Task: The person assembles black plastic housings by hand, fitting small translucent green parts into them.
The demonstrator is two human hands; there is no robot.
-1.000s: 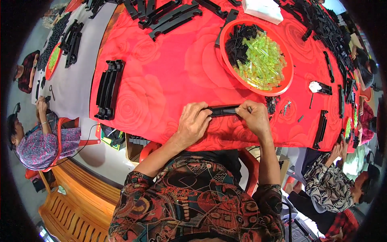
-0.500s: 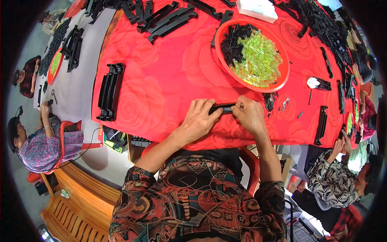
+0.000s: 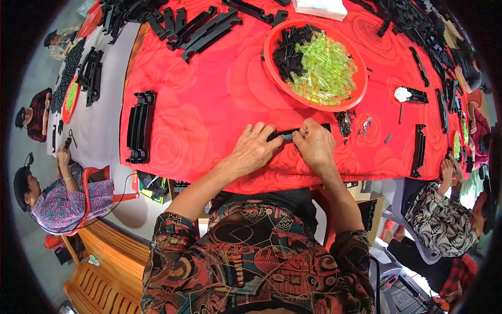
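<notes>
Red bowl (image 3: pixel 362 82): black pieces (image 3: pixel 288 55), yellow-green tubes (image 3: pixel 327 68) (hands (image 3: pixel 254 146) gripping black bar (image 3: pixel 285 136)).

"How is the light falling?"
"Brightly; the red tablecloth (image 3: pixel 198 110) is glowing, and the white block (image 3: pixel 321 7) at its far edge is glaring."
"Any distortion?"
"Yes, the cloth's side edges are bowing, and blackness is swallowing the view's corners."

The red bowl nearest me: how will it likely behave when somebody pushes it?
The nearest red bowl would probably slide rather than tip, looking wide and shallow. Its yellow-green pieces and black pieces may shift, since they lie loose. The red cloth beneath might drag, as its folds suggest thin fabric.
</notes>
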